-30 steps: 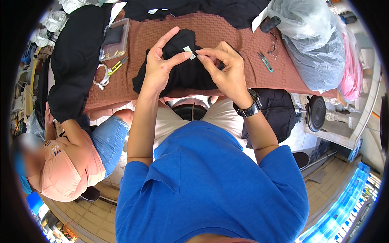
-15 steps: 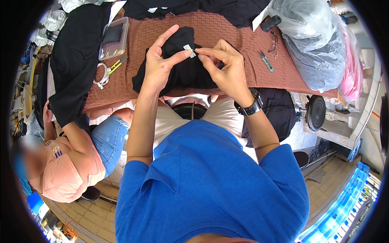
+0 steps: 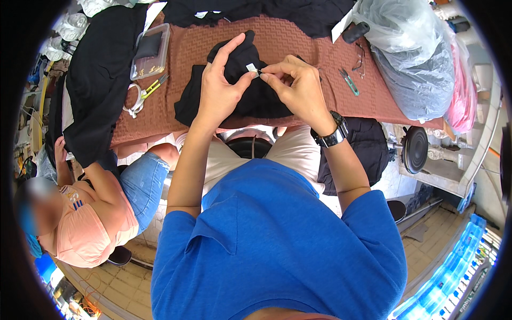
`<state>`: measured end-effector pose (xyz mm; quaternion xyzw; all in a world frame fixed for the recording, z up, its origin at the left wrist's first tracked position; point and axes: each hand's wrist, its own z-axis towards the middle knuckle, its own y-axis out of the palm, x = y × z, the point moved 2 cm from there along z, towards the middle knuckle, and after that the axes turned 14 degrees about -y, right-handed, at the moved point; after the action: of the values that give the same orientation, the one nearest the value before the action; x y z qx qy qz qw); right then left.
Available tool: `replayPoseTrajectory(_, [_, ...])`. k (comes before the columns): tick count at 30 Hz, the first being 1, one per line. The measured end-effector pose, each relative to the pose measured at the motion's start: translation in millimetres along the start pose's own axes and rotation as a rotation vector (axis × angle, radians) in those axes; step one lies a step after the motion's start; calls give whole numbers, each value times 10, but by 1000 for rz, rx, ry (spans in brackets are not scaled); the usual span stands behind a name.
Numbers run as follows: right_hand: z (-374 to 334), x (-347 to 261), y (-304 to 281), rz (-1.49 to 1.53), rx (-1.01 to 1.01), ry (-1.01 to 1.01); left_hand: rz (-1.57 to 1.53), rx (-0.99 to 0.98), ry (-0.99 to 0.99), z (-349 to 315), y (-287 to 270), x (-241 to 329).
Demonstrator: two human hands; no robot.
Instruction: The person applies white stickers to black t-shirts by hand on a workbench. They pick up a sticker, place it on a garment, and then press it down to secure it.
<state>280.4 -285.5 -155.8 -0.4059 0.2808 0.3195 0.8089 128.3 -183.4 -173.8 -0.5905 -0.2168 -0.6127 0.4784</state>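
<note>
A piece of black cloth, apparently a garment, lies bunched on the table's near edge. My left hand holds a raised fold of it, thumb pressed beside a small white label; the index finger points up and away, the other fingers are mostly hidden. Just right of the label, my right hand is closed in a pinch, thumb and index fingertips almost meeting my left thumb. A thin dark thing shows at those fingertips, too small to name.
On the brown tablecloth lie thread snips, glasses, yellow-handled scissors and a clear plastic box. Full plastic bags stand at right. Another person sits at left, handling black fabric.
My left hand and the label have shifted slightly right and down. Less of the label shows. My right hand keeps its pinch and has dipped slightly.
</note>
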Motion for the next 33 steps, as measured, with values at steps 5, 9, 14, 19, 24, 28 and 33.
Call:
replayPoseTrajectory(5, [6, 119, 34, 84, -26, 89, 72, -20, -40, -29, -16, 68])
replayPoseTrajectory(9, [50, 384, 23, 360, -98, 200, 14, -37, -18, -31, -33, 53])
replayPoseTrajectory(14, [510, 844, -48, 481, -188, 259, -54, -327, -80, 67, -117, 109])
replayPoseTrajectory(19, [625, 1161, 195, 1010, -592, 590, -44, -507, -176, 318, -149, -61])
replayPoseTrajectory(24, [826, 1003, 200, 862, -378, 303, 196, -225, -14, 331, -237, -270])
replayPoseTrajectory(28, [869, 607, 65, 551, -302, 111, 177, 107, -160, 57, -301, -193])
replayPoseTrajectory(33, [658, 352, 188, 269, -276, -325, -1218, -673, -1005, -73, -110, -398])
